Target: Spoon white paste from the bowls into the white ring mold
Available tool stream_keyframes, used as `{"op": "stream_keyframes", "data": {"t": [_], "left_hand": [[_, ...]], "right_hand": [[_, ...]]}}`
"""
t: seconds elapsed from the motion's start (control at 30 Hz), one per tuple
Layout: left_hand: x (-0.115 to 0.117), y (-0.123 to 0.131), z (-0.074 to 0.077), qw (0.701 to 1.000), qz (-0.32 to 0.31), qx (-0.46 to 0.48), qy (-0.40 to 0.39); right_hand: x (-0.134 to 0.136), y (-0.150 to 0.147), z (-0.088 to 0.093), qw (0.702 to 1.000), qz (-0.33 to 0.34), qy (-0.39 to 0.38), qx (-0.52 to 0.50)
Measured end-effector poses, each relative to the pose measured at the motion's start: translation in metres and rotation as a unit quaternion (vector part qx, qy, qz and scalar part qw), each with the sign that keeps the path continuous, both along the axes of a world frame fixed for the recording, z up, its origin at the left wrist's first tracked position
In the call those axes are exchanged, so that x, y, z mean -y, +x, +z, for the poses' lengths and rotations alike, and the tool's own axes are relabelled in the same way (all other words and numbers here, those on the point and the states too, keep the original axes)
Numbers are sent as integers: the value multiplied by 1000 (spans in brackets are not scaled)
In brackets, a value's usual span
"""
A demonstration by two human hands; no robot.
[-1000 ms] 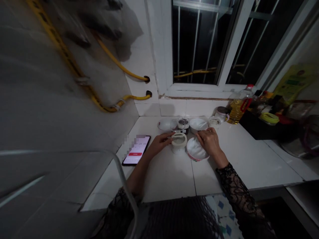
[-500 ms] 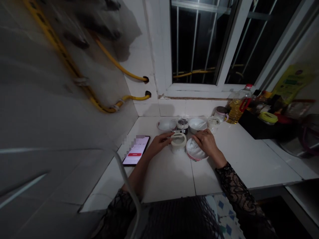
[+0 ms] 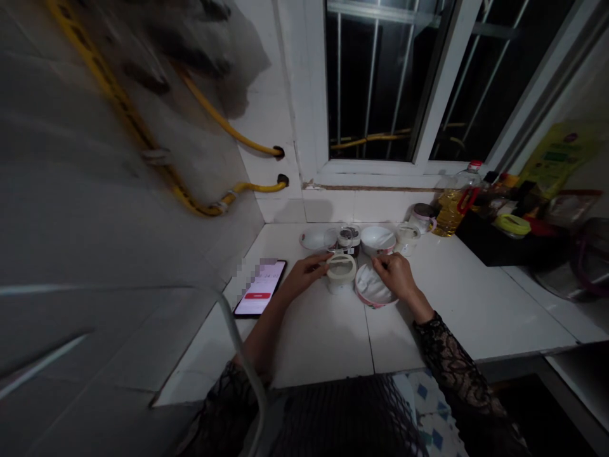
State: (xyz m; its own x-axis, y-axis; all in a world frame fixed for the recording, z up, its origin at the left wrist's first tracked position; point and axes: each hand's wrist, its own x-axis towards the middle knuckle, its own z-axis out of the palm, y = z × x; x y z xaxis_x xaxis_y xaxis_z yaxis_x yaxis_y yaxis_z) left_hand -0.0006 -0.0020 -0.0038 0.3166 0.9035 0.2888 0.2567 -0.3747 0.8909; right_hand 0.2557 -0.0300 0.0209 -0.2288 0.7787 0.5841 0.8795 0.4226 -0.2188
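My left hand rests on the white counter and its fingers are closed on the rim of a small white cup. My right hand lies over the far edge of a white bowl with a pink rim, fingers curled as if pinching something I cannot make out. Behind them stand a shallow white dish, a small jar with dark contents, another white bowl and a small glass cup.
A lit phone lies left of my left hand. An oil bottle and a pink-trimmed mug stand by the window. A dark tray of bottles and packets fills the right. Yellow hoses run on the left wall.
My right hand has shifted slightly left and nearer over the pink-rimmed bowl. The left hand has stayed on the cup.
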Motion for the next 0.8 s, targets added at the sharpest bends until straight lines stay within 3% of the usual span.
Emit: {"op": "stream_keyframes", "data": {"t": [0.3, 0.6, 0.8], "left_hand": [[-1, 0, -2, 1000, -1, 7, -1], [-2, -1, -2, 1000, -4, 11, 3], [-2, 0, -1, 1000, -1, 8, 0]], "right_hand": [[-3, 2, 0, 985, 7, -131, -115], [-11, 17, 4, 948, -71, -165, -263], [-12, 23, 7, 918, -74, -190, -339]]}}
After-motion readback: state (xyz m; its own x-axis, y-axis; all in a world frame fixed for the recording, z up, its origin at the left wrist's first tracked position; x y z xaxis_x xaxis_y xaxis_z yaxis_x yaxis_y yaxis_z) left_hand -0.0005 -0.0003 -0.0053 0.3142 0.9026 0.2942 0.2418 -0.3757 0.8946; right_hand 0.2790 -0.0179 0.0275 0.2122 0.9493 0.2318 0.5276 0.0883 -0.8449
